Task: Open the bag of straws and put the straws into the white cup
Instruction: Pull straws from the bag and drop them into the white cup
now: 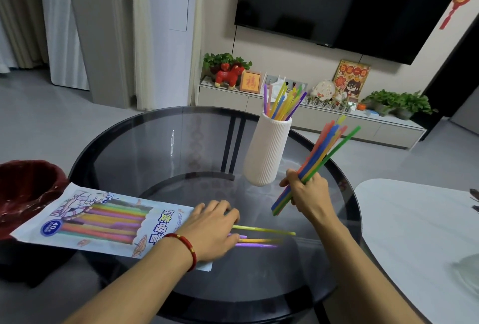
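The left hand lies flat and open on the mouth of the straw bag. A few loose straws poke out beside it. They look light, thin and bendy, best pinched mid-length. Behind the bag, the right hand grips a bundle of straws. Farther back, the white cup holds more straws.

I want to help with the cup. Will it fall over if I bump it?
Probably yes. The cup is tall and slim, so it looks tippy. The straws in it lean to one side and stick out well above the rim, which may pull it over. It stands on a smooth glass table, so it might slide too.
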